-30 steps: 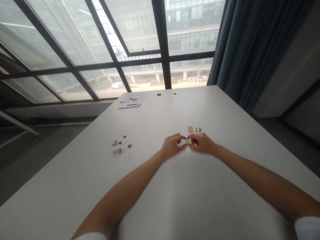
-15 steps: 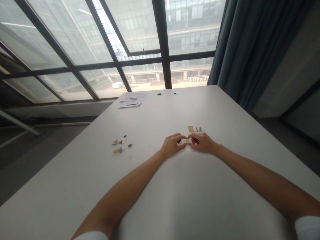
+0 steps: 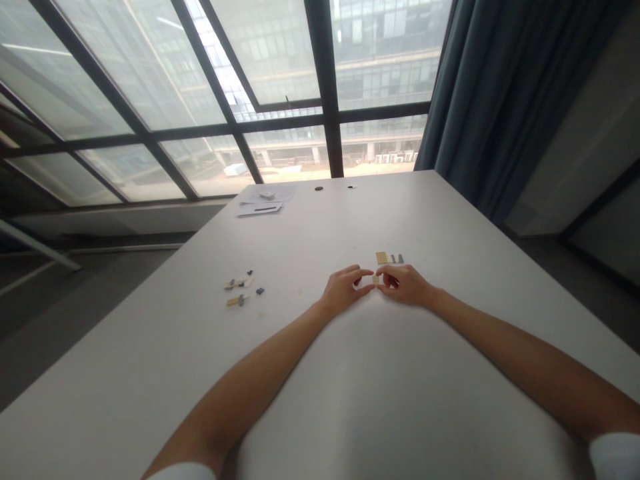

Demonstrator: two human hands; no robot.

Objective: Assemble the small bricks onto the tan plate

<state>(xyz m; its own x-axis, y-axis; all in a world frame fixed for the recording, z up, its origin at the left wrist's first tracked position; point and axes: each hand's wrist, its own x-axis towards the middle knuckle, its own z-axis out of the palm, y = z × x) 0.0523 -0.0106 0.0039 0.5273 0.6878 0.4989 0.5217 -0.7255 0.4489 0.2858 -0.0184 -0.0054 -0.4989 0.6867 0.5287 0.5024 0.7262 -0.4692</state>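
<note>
A small tan piece, apparently a toy building brick, sits between the fingertips of both hands above the white table. My left hand pinches it from the left with thumb and forefinger. From the right, my right hand grips the same piece, thumb below and forefinger above. Just beyond the fingers lies a row of tan, white and grey bricks. How the held piece is built is too small to make out.
To the left lie a tan and grey brick group, another light and grey group and small dark pieces. Papers rest at the far left, near the window. A dark round disc lies at the far edge.
The hands stay in nearly the same place with the tan brick between them. Only the fingertips have shifted very slightly. The bricks on the table have not moved.
</note>
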